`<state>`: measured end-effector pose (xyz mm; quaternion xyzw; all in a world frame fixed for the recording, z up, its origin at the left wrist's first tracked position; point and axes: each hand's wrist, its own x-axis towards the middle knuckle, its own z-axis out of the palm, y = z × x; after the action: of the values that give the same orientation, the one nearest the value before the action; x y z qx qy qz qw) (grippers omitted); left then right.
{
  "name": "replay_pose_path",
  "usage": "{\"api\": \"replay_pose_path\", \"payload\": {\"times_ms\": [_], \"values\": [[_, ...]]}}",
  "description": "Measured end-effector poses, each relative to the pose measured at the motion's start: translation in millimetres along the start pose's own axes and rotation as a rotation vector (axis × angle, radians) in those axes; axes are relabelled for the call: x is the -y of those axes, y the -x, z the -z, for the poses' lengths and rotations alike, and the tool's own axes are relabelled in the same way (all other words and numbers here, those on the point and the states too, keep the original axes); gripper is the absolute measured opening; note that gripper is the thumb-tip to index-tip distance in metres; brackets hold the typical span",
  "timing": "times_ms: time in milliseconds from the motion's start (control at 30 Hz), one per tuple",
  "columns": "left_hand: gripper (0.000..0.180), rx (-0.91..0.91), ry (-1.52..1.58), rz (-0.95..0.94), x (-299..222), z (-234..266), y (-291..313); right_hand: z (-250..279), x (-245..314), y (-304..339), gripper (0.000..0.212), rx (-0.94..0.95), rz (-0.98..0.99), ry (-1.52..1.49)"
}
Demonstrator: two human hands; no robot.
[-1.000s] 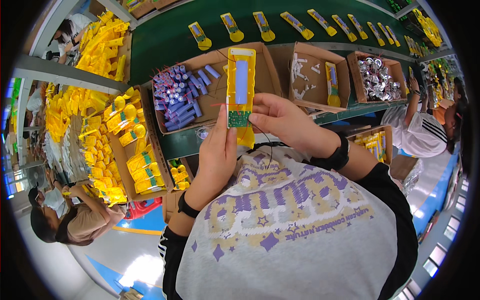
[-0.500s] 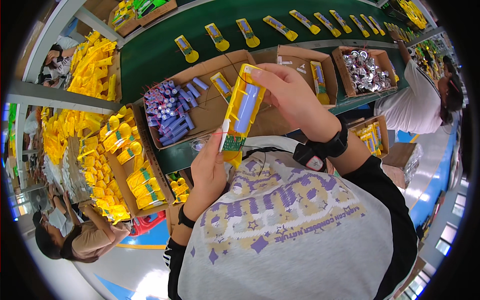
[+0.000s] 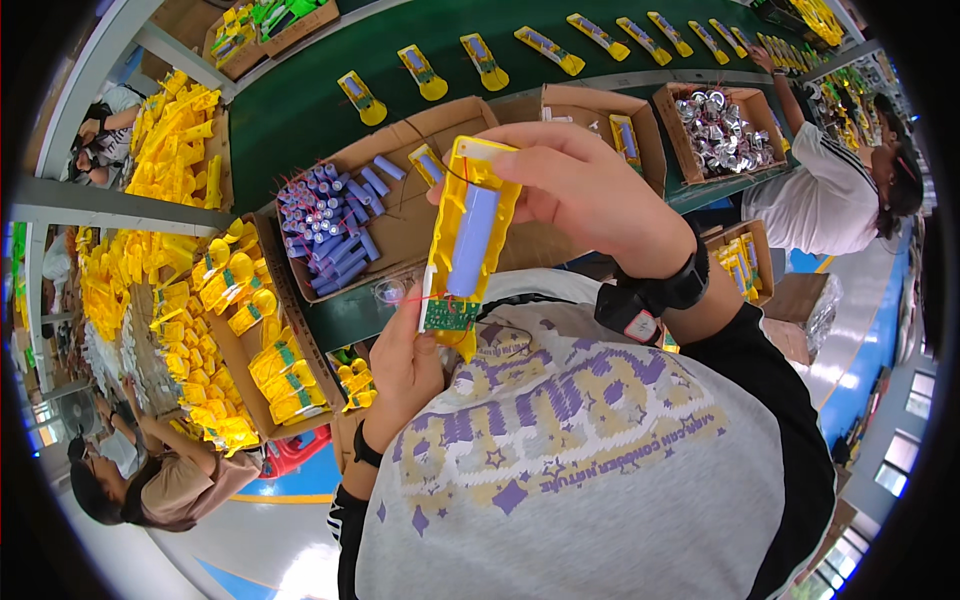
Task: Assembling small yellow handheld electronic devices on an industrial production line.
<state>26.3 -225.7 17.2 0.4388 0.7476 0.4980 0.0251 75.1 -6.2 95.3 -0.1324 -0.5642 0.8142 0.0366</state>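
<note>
A yellow plastic half-shell (image 3: 446, 225) is held up in front of my chest, tilted, with its open side facing me. Inside lies a purple cylindrical battery (image 3: 472, 240), and below that a green circuit board (image 3: 452, 316). My left hand (image 3: 405, 352) pinches the shell's lower end beside the board, where a thin red wire shows. My right hand (image 3: 600, 195) grips the upper end, thumb at the inner face and fingers wrapped behind. A thin black wire curves across the shell near the right thumb.
A cardboard tray (image 3: 400, 262) of purple batteries lies beyond my hands. To its right is a box of silvery round parts (image 3: 722, 130). Filled yellow shells (image 3: 421, 72) line the green belt (image 3: 300, 110). Yellow parts (image 3: 285, 370) fill boxes at left. Co-workers sit left and right.
The shell has come slightly down and left with both hands and stands more upright. My right fingers have shifted over its upper end, and a red wire now shows near the left thumb.
</note>
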Motion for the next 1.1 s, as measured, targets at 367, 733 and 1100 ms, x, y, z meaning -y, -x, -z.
{"api": "replay_pose_path", "payload": {"times_ms": [367,733,1100], "values": [[0.05,0.031,0.081,0.078,17.9,-1.6,16.3,-2.6,2.9,8.5,0.033,0.088,0.033,-0.091],[0.054,0.024,0.429,0.242,16.0,-3.7,15.7,-4.8,-0.2,6.8,0.032,0.115,0.028,-0.219],[0.048,0.108,0.108,0.065,22.4,-5.0,11.0,8.4,-10.6,0.0,0.028,0.001,-0.008,-0.039]]}}
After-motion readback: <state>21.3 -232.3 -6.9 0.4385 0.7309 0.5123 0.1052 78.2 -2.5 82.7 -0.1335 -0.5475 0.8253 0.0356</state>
